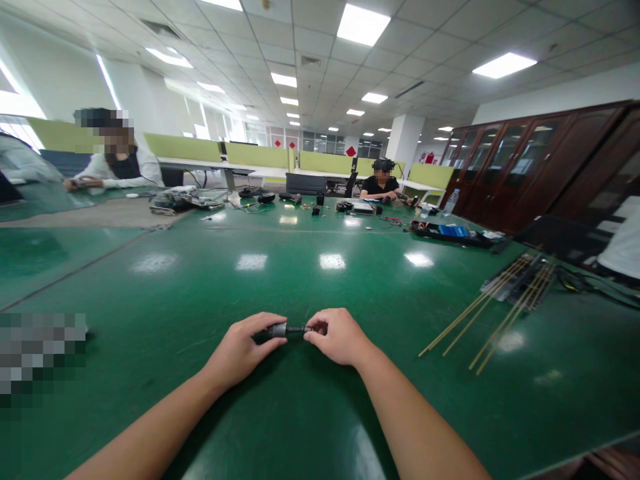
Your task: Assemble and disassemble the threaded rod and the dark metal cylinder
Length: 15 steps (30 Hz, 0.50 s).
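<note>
Two hands grasp a small dark cylindrical part over the near middle of the green table: left hand around its thick body, right hand pinching the thin shaft. It looks rigid, light, perhaps slick; the body offers the surest hold. Overhead panels light the office.

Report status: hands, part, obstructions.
Left hand on thick end of cylindrical part, right hand on thin end. Part crosswise between hands. Yellow rods off right, clear of both hands.
</note>
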Motion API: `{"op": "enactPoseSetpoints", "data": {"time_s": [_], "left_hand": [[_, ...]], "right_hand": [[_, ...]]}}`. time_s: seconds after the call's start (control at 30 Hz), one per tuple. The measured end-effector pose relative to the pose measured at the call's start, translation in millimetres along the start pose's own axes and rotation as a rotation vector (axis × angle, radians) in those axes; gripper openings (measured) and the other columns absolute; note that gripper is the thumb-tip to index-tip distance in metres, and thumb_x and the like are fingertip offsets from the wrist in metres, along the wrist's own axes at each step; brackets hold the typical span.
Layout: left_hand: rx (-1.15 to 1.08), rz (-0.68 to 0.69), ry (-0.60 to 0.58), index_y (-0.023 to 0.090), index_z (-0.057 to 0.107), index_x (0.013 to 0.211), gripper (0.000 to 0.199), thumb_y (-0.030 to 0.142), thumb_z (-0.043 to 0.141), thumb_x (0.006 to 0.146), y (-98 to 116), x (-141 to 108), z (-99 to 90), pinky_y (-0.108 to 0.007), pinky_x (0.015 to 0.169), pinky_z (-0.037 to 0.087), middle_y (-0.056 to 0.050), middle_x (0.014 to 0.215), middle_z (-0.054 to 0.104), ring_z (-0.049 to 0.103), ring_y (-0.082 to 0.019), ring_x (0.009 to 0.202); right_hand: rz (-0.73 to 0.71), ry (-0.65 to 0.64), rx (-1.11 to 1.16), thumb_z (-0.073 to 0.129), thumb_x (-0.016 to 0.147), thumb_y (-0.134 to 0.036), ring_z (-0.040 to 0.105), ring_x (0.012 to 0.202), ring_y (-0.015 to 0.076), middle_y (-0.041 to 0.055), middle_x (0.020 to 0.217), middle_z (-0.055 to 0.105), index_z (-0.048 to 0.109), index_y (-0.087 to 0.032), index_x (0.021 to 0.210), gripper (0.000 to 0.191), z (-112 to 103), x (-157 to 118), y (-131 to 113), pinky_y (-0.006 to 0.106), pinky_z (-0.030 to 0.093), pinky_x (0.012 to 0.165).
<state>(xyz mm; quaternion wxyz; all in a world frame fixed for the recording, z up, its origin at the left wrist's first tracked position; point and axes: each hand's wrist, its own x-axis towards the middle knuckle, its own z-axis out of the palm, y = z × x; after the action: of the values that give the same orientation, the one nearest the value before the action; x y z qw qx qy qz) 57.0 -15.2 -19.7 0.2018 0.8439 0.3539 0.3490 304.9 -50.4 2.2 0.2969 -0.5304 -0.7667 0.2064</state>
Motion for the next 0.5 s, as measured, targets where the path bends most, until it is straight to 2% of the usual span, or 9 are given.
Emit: {"op": "enactPoseSetpoints", "data": {"time_s": [0.17,0.5], "left_hand": [[0.001,0.014,0.003,0.027,0.066,0.115,0.03,0.035,0.068,0.086,0.3,1.0,0.6,-0.037,0.093,0.052,-0.005,0.11,0.068,0.064,-0.022,0.101],[0.012,-0.001,-0.002,0.028,0.066,0.116,0.03,0.034,0.068,0.086,1.8,0.8,-0.1,-0.034,0.095,0.051,-0.003,0.112,0.068,0.063,-0.02,0.103]], "right_hand": [[-0.008,-0.001,-0.025,0.068,0.083,-0.033,0.062,0.071,0.0136,0.0016,0.082,0.071,0.074,-0.022,0.094,0.017,-1.2,-0.5,-2.8,0.025,0.045,0.067],[-0.017,-0.012,-0.081,0.068,0.083,-0.032,0.062,0.072,0.014,0.0018,0.082,0.071,0.074,-0.021,0.095,0.017,-3.6,0.0,-3.4,0.025,0.044,0.068]]}}
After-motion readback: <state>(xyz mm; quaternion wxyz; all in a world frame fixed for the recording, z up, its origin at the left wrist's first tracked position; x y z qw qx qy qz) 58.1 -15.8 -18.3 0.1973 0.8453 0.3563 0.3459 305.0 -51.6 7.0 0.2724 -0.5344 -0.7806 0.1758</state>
